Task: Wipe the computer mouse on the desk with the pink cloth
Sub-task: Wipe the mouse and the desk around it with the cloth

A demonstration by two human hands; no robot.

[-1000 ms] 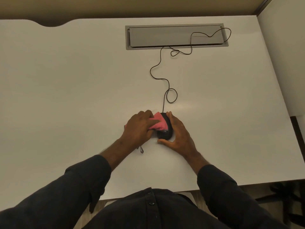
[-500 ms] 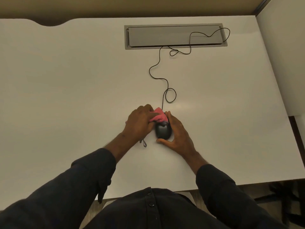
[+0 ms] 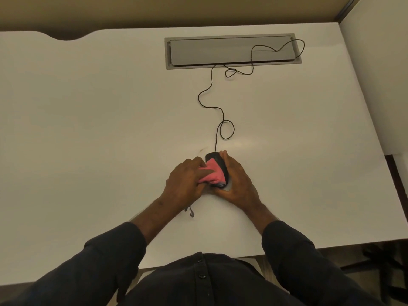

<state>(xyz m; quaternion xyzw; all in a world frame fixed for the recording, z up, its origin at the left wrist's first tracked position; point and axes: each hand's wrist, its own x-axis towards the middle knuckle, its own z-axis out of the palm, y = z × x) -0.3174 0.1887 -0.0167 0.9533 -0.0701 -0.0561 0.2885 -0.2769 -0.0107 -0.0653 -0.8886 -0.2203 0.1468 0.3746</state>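
Cloth on mouse, both hands engaged, wipe in progress.

The left hand (image 3: 185, 182) bunches the cloth (image 3: 212, 173) in its grip and presses it on the top of the mouse (image 3: 218, 161), approaching from the mouse's left. The right hand (image 3: 237, 180) cups the mouse's right side and near end, steadying it. The mouse's long axis runs away from the person, cord (image 3: 220, 113) leading off its far end, which shows uncovered. The bench (image 3: 88, 129) offers open room all round; its near edge lies well behind the wrists.
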